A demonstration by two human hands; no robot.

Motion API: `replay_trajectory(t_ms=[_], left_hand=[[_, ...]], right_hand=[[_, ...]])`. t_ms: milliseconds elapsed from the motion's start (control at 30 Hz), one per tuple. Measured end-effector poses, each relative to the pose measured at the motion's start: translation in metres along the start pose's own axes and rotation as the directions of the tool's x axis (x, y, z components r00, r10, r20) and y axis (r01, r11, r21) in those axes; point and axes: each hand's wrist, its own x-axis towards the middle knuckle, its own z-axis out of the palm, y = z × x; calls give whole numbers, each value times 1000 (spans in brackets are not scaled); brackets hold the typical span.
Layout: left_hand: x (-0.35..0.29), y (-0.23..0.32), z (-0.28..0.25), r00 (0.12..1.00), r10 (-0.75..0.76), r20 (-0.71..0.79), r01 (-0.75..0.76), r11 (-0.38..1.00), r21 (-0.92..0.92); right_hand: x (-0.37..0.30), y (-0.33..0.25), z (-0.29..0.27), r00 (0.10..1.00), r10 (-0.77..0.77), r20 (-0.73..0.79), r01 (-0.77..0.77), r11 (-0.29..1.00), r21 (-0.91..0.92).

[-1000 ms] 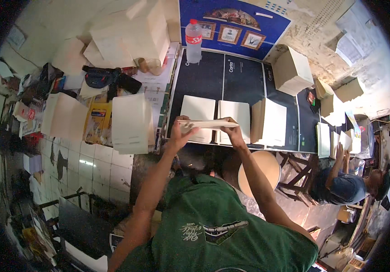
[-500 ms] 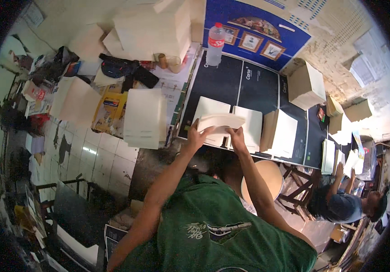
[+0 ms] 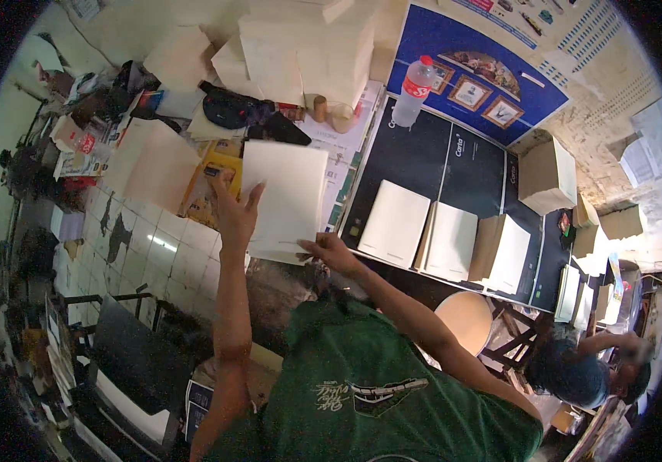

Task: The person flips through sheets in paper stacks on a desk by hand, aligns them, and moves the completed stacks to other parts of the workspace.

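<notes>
A stack of white paper (image 3: 286, 192) lies on the tiled worktop to the left of the black table surface. My left hand (image 3: 236, 208) is at its left edge, with fingers and thumb spread apart and nothing visible between them. At the near right corner of the same stack, my right hand (image 3: 331, 252) has its fingers bent and pinched on the paper's edge. How many sheets it grips is too small to tell. Right of my hands lie a flat white paper stack (image 3: 395, 223), a second stack (image 3: 452, 240) and a thicker, leaning stack (image 3: 502, 250).
A plastic bottle (image 3: 414, 91) with a red cap stands at the back of the black tabletop (image 3: 469, 165). Tall paper piles (image 3: 308, 58) rise behind. A dark waist bag (image 3: 227, 106) and a yellow packet (image 3: 223, 158) lie at left. Another person (image 3: 577, 369) sits at far right beyond a round stool (image 3: 465, 319).
Both hands have let go of the curved sheaf of paper and moved left to the other stack. The left hand has opened. My view has swung left; the other person has leaned and raised an arm.
</notes>
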Motion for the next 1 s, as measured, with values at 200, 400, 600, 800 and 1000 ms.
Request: replay_trajectory(t_ms=[200, 400, 600, 800, 1000], left_hand=[[-59, 6, 37, 826, -137, 548, -10, 967, 256], [-91, 39, 33, 845, -132, 519, 209, 974, -92], [-82, 74, 50, 679, 153, 718, 133, 936, -326], [-82, 106, 65, 611, 318, 725, 4, 915, -404], [-126, 106, 80, 601, 167, 782, 123, 947, -297]], right_hand=[[2, 50, -23, 994, 32, -103, -58, 963, -262], [-120, 62, -167, 431, -386, -816, -116, 872, -475], [-238, 110, -292, -61, -408, -911, -775, 594, -214], [-278, 148, -320, 40, -262, -964, -729, 652, -208], [-307, 151, -337, 118, -166, -979, -610, 766, -203]])
